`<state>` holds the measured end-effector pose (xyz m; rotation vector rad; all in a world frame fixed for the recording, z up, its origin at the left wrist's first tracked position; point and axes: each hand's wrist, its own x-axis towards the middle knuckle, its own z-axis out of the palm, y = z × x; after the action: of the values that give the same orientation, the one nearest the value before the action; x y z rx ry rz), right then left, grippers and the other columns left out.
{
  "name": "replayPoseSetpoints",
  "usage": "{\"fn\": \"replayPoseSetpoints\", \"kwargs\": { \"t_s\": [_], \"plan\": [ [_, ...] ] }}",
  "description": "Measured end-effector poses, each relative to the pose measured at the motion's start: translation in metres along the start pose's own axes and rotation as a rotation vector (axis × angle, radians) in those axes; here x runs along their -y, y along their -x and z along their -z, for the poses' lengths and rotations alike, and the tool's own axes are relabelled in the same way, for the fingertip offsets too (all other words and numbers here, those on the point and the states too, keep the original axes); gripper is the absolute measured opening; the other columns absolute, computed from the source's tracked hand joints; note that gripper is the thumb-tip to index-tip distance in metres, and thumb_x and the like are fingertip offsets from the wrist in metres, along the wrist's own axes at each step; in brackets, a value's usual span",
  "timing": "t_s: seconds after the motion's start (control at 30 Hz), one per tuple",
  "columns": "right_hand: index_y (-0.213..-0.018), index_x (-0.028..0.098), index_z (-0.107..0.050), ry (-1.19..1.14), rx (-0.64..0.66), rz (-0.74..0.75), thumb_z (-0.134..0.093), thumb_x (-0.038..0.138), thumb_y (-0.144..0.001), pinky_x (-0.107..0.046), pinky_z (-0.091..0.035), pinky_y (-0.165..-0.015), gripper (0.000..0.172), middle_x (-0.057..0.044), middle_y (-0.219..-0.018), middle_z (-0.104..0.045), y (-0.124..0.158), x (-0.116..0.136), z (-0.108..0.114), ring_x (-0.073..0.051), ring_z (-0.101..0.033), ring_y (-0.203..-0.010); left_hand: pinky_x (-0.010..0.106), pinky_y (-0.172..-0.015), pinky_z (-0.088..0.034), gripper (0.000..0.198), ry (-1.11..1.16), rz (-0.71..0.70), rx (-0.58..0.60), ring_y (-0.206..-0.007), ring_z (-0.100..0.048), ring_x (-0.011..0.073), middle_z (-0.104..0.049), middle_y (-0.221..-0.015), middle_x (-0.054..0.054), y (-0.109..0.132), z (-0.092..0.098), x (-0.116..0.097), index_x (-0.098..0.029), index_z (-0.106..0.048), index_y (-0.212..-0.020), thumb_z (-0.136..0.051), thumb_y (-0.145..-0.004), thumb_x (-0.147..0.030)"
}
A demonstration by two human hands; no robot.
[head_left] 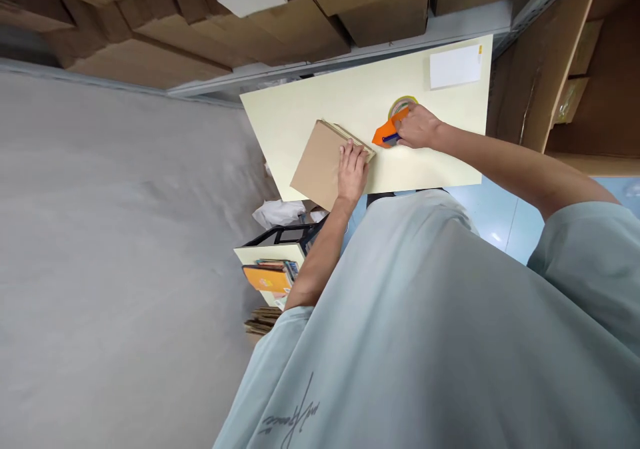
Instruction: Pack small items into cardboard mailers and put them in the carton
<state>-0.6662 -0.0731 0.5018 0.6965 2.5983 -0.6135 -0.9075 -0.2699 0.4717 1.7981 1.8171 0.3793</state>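
Observation:
A flat brown cardboard box (320,162) lies on a pale yellow table (300,112). My left hand (353,172) rests flat on the box's near right part, fingers stretched out. My right hand (417,127) is closed around an orange tape dispenser (389,131) with a roll of clear tape (403,105), just right of the box's corner. The dispenser sits on the tabletop, close to the box edge.
A white sheet of paper (455,67) lies at the table's far right corner. Stacked cardboard boxes (320,9) fill metal shelves behind the table. Below the table's left end stand a crate with books (270,275) and a white bag (277,212). Grey floor spreads to the left.

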Motion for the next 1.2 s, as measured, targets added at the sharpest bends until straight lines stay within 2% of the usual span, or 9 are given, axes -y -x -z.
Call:
{"fn": "replayPoseSetpoints", "kwargs": {
  "t_s": [0.13, 0.27, 0.4, 0.53, 0.67, 0.8, 0.97, 1.07, 1.2],
  "plan": [
    [-0.132, 0.002, -0.076, 0.095, 0.045, -0.025, -0.061, 0.039, -0.111, -0.055, -0.052, -0.118, 0.045, -0.024, -0.134, -0.082, 0.002, 0.023, 0.022, -0.04, -0.076, -0.128, 0.066, -0.15, -0.016, 0.035, -0.036, -0.027, -0.016, -0.178, -0.036, 0.0312, -0.069, -0.163, 0.02, -0.006, -0.006, 0.0, -0.02, -0.069, -0.143, -0.05, -0.113, -0.018],
    [-0.125, 0.012, -0.081, 0.056, 0.074, -0.205, -0.062, 0.036, -0.11, -0.053, -0.052, -0.11, 0.034, -0.021, -0.132, -0.084, -0.009, 0.051, 0.043, -0.038, -0.076, -0.124, 0.069, -0.149, -0.021, 0.04, -0.064, -0.051, -0.028, -0.176, -0.04, 0.0337, -0.071, -0.16, 0.021, -0.012, -0.005, -0.01, -0.016, -0.071, -0.141, -0.047, -0.109, -0.011],
    [-0.126, 0.013, -0.081, -0.002, 0.089, -0.414, -0.056, 0.029, -0.113, -0.049, -0.053, -0.108, 0.033, -0.025, -0.138, -0.083, -0.006, 0.058, 0.076, -0.037, -0.078, -0.128, 0.068, -0.148, -0.028, 0.038, -0.053, -0.063, -0.013, -0.171, -0.049, 0.0347, -0.075, -0.153, 0.023, -0.008, 0.006, -0.028, -0.014, -0.074, -0.133, -0.046, -0.107, -0.008],
    [-0.132, 0.018, -0.081, -0.104, 0.006, -0.413, -0.057, 0.051, -0.114, -0.043, -0.057, -0.11, 0.044, -0.023, -0.144, -0.082, 0.017, 0.053, 0.118, -0.038, -0.076, -0.136, 0.069, -0.141, -0.04, 0.041, 0.027, -0.04, -0.117, -0.162, -0.059, 0.04, -0.076, -0.152, 0.022, -0.013, 0.028, -0.053, -0.016, -0.071, -0.142, -0.067, -0.103, -0.028],
    [-0.143, 0.018, -0.074, -0.306, -0.162, -0.51, -0.049, 0.065, -0.114, -0.049, -0.061, -0.108, 0.061, -0.026, -0.138, -0.083, 0.026, 0.058, 0.17, -0.045, -0.078, -0.135, 0.063, -0.134, -0.051, 0.05, 0.112, -0.095, -0.384, -0.157, -0.064, 0.0377, -0.074, -0.157, 0.019, -0.054, 0.078, -0.083, -0.023, -0.067, -0.153, -0.062, -0.105, -0.034],
    [-0.16, 0.013, -0.057, -0.357, -0.377, -0.442, -0.047, 0.054, -0.113, -0.054, -0.062, -0.11, 0.063, -0.026, -0.143, -0.08, 0.01, 0.081, 0.248, -0.048, -0.076, -0.136, 0.06, -0.135, -0.05, 0.056, 0.118, -0.229, -0.564, -0.155, -0.063, 0.0368, -0.07, -0.161, 0.019, -0.114, 0.166, -0.108, -0.021, -0.066, -0.158, -0.058, -0.103, -0.027],
    [-0.162, 0.002, -0.048, -0.268, -0.564, -0.324, -0.043, 0.037, -0.111, -0.059, -0.059, -0.115, 0.062, -0.031, -0.143, -0.078, -0.028, 0.101, 0.35, -0.049, -0.076, -0.133, 0.057, -0.141, -0.043, 0.067, 0.122, -0.266, -0.692, -0.165, -0.054, 0.0372, -0.058, -0.174, 0.02, -0.179, 0.267, -0.114, -0.018, -0.06, -0.165, -0.059, -0.099, -0.023],
    [-0.157, 0.001, -0.052, -0.2, -0.576, -0.338, -0.045, 0.032, -0.112, -0.059, -0.055, -0.12, 0.056, -0.033, -0.143, -0.077, -0.059, 0.098, 0.392, -0.048, -0.074, -0.138, 0.059, -0.144, -0.038, 0.075, 0.145, -0.265, -0.643, -0.171, -0.046, 0.0372, -0.05, -0.182, 0.019, -0.199, 0.298, -0.111, -0.016, -0.051, -0.172, -0.059, -0.098, -0.022],
    [-0.147, 0.005, -0.065, -0.119, -0.487, -0.383, -0.06, 0.026, -0.106, -0.055, -0.05, -0.128, 0.047, -0.03, -0.146, -0.078, -0.101, 0.086, 0.412, -0.043, -0.072, -0.144, 0.057, -0.147, -0.033, 0.074, 0.153, -0.27, -0.589, -0.175, -0.04, 0.036, -0.046, -0.185, 0.019, -0.178, 0.293, -0.101, -0.013, -0.045, -0.176, -0.055, -0.105, -0.026]
  ]
}}
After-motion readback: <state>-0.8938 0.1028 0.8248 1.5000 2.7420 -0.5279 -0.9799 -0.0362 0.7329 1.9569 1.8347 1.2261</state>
